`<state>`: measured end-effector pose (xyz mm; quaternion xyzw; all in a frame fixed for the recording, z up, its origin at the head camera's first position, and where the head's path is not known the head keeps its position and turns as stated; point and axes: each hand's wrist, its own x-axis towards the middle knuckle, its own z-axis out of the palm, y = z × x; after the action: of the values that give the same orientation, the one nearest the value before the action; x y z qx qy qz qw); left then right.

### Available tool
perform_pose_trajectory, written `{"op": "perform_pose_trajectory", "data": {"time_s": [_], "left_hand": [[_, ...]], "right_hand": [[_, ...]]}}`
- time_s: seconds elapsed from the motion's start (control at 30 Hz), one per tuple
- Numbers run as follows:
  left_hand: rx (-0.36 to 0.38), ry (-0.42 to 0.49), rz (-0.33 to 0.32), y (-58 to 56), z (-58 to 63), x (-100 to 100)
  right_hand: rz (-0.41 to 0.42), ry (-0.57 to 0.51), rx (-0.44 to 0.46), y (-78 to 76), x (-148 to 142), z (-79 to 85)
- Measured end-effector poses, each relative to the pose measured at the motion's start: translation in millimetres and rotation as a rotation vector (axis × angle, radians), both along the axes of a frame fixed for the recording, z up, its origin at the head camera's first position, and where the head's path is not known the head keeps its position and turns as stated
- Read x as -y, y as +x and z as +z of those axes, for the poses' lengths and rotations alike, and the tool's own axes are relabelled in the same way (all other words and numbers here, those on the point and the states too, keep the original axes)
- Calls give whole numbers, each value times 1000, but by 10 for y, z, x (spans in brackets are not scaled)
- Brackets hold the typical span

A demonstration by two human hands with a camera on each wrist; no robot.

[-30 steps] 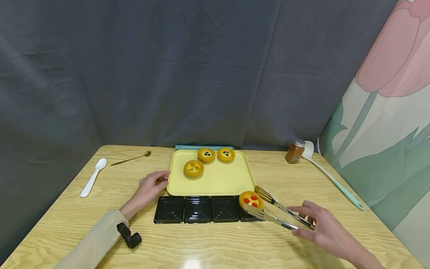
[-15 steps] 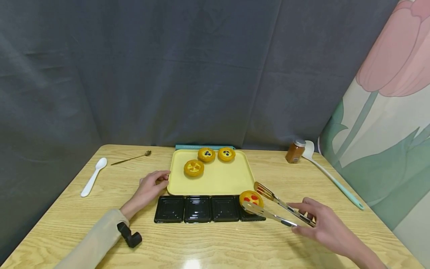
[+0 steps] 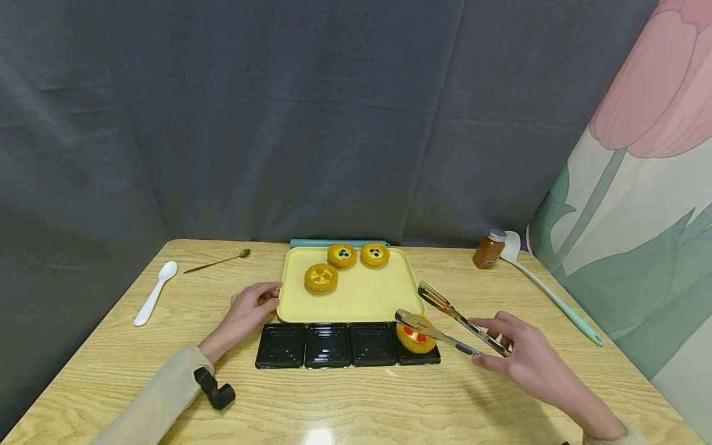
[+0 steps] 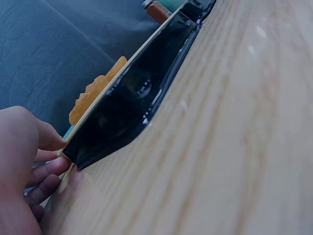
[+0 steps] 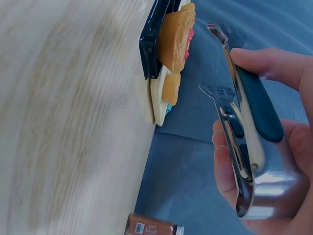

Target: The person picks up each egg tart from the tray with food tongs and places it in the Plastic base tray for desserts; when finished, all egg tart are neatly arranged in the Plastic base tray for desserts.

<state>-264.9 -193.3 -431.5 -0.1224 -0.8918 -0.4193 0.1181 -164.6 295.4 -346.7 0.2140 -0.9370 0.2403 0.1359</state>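
Observation:
My right hand (image 3: 520, 358) grips metal tongs (image 5: 247, 127) between thumb and fingers. Their arms are spread, with nothing between the tips, and hang above a tart with red toppings (image 3: 414, 340). That tart sits in the rightmost compartment of a black plastic tray (image 3: 327, 346); one tong arm partly covers it in the head view. My left hand (image 3: 251, 311) pinches the left edge of a yellow tray (image 3: 378, 300) just behind the black one, thumb and fingertips at its rim. On the yellow tray lie an orange-topped tart (image 3: 321, 278) and two blueberry-topped tarts (image 3: 342, 255), (image 3: 375, 254).
On the left lie a white spoon (image 3: 156, 293) and a thin, long-handled metal spoon (image 3: 217, 262). A spice jar (image 3: 489, 249) and a long-handled white-and-green utensil (image 3: 550, 293) are at the right. Behind the yellow tray is a teal strip (image 3: 339, 243), with a dark curtain beyond.
The tongs have come off the red-topped tart and risen slightly, leaving it in the rightmost compartment. My left hand stays in place at the yellow tray's edge.

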Motion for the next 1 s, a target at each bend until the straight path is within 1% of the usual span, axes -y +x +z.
{"op": "perform_pose_trajectory", "data": {"time_s": [0.27, 0.6, 0.83, 1.0], "left_hand": [[-11, 1, 0, -1, 1, -1], [-3, 8, -1, 3, -2, 0], [-4, 1, -2, 10, -5, -1], [-12, 0, -3, 13, -2, -2]], "right_hand": [[-24, 23, -8, -143, 102, 43], [-38, 32, 2, -395, 222, 55], [-28, 43, -27, -561, 282, 52], [-39, 58, -53, -691, 310, 20]]}}
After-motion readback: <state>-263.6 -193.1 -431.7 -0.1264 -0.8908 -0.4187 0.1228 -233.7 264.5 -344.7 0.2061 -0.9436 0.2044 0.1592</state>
